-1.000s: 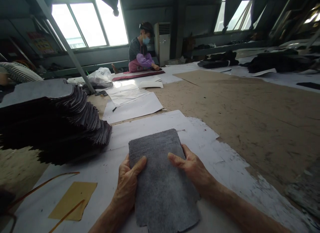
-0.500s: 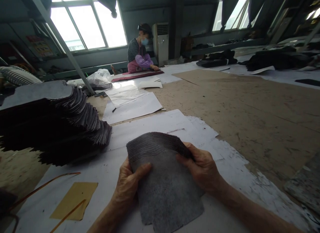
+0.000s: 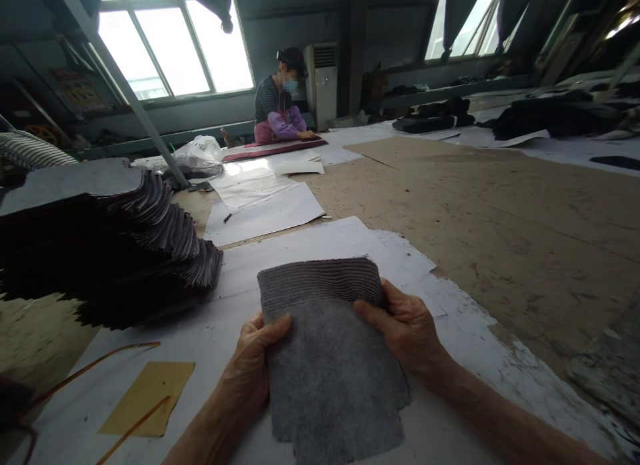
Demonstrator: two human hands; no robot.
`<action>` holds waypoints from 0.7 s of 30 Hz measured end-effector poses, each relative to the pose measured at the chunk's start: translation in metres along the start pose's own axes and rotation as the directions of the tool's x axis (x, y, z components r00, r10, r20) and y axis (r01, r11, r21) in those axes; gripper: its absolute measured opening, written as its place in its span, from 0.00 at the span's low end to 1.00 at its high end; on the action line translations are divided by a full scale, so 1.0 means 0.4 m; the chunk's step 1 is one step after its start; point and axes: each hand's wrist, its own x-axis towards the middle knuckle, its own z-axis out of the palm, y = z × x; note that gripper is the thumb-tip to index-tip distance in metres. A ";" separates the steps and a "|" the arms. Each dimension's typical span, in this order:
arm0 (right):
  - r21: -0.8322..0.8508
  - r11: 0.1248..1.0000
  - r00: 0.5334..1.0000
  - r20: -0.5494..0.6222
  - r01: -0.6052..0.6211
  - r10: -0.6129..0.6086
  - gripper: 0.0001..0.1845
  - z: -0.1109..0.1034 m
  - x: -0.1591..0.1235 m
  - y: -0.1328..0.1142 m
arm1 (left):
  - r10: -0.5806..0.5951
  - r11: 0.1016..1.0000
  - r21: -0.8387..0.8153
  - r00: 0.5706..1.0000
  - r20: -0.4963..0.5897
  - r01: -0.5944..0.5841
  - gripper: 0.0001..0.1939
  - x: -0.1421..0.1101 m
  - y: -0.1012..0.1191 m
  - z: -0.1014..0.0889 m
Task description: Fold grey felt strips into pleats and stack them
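The left hand (image 3: 254,360) and right hand (image 3: 411,332) grasp 1 grey fabric bundle (image 3: 335,375) by its 2 opposite sides, each grip closed with the thumb on the top face. The bundle is over white paper (image 3: 310,242) on the tabletop (image 3: 475,212), its far edge fanned into ridges. A tall dark fabric stack (image 3: 125,245) stands to the left, beyond a yellowish card (image 3: 145,385).

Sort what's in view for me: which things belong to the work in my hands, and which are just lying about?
Work in hand:
- grey fabric stack, held at its sides by your left hand and right hand
- probably the taller fabric stack on the left, with similar grey sheets

Apparently lying about:
- tan sheet
- orange strip across it
- plastic bag
- dark cloth pile
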 end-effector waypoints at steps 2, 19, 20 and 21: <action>-0.011 1.000 1.000 0.003 -0.009 0.009 0.13 -0.002 0.002 -0.003 | -0.043 0.999 -0.011 0.999 -0.005 0.042 0.14 0.003 0.000 -0.001; 0.089 0.980 0.975 0.150 -0.179 0.165 0.16 -0.005 0.004 -0.017 | 0.033 0.999 0.033 0.999 0.007 -0.033 0.14 0.006 0.009 -0.005; 0.177 0.940 0.944 0.210 -0.292 0.254 0.18 -0.003 0.008 -0.022 | 0.062 0.994 0.092 0.998 -0.021 -0.060 0.15 0.005 0.009 -0.005; 0.243 0.892 0.912 0.262 -0.380 0.317 0.20 -0.001 0.010 -0.026 | 0.098 0.983 0.162 0.994 -0.038 -0.091 0.15 0.003 0.007 -0.006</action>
